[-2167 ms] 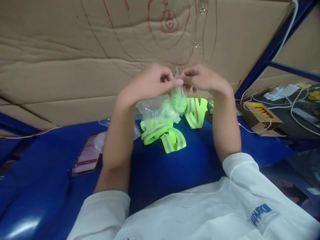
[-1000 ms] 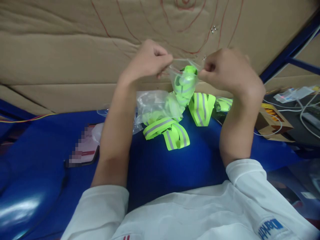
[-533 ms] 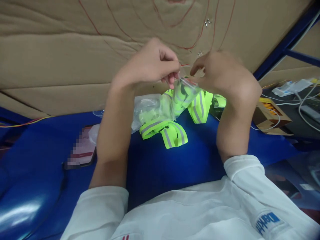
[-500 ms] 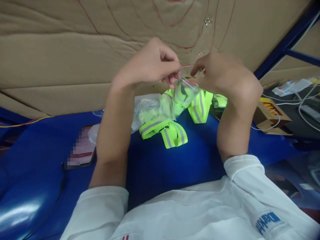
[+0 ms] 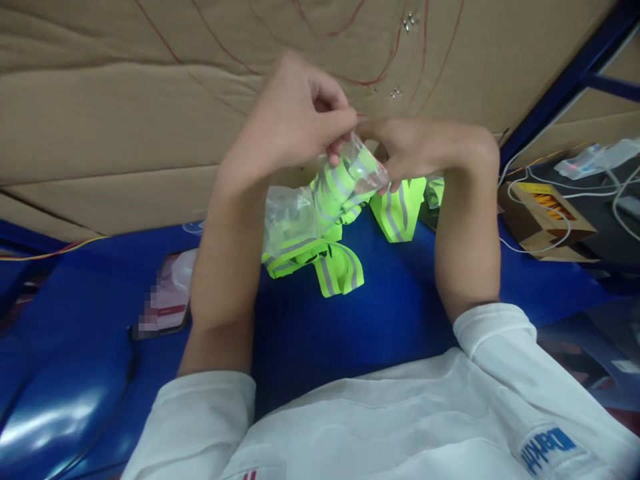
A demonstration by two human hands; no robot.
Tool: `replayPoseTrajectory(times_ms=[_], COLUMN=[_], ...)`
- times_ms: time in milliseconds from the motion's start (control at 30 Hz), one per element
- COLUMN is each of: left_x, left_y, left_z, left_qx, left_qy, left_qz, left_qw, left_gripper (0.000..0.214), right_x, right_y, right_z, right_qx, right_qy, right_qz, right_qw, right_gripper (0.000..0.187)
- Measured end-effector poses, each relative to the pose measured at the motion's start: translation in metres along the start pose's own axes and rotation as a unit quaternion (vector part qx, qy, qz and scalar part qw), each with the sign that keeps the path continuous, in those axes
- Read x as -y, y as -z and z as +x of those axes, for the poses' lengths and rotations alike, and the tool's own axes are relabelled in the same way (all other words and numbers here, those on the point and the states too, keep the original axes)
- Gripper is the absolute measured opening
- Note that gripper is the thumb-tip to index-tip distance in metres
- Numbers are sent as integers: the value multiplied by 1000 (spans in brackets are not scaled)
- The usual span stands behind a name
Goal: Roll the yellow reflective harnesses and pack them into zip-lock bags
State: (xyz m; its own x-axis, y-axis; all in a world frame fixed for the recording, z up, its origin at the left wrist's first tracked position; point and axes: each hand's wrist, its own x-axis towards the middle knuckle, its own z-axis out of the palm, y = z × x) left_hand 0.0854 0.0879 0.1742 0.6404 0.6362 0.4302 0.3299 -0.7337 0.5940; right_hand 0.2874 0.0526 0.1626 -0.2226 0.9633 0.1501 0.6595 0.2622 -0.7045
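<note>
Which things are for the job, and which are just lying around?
For the job:
clear bag, in the left grip, right grip at its mouth
yellow-green bands inside it
probably the loose striped bands nearby

Probably just lying around:
phone
brown box

Dim, soft light; white glare on glossy blue surface [image 5: 67, 403], lower left; phone [image 5: 173, 297] edge pixelated

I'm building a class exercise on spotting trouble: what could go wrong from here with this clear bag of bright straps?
The left hand pinches the clear bag near its mouth with fingertips, so it might slip. The right hand is at the mouth too; if both pull, the thin-looking plastic could stretch or tear. A loose yellow-green strap lies just below in view and could snag.
</note>
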Motion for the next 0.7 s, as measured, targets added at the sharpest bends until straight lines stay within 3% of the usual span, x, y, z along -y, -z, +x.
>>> replayPoseTrajectory(times_ms=[67,100,233,267,367,433,500,600,700], left_x=[4,7,15,15,12,7,2,-3,-7], left_y=[2,4,14,16,16,13,10,16,30], left_z=[1,2,0,-1,-6,-7,-8,-13,-23], left_qx=[-7,-22,-105,-95,0,-4,-64,-123,-156], left_qy=[-48,-77,-177,-191,-217,-235,-239,-191,-150], left_qz=[-28,-46,-86,-74,36,119,188,287,352], left_qw=[998,996,975,974,976,965,951,931,911], left_gripper=[22,24,28,36,96,114,112,93,86], right_x=[7,12,22,22,18,18,20,25,31], right_y=[7,11,30,34,42,45,45,42,37], right_z=[-4,-8,-29,-33,-40,-41,-43,-49,-58], right_qx=[41,25,-123,-160,-287,-340,-344,-323,-273], right_qy=[49,87,177,184,217,265,311,363,352], right_qz=[-143,-193,-189,-173,-154,-142,-119,-110,-140], right_qw=[988,977,958,954,920,891,878,867,884], right_gripper=[25,23,14,19,44,51,46,32,56])
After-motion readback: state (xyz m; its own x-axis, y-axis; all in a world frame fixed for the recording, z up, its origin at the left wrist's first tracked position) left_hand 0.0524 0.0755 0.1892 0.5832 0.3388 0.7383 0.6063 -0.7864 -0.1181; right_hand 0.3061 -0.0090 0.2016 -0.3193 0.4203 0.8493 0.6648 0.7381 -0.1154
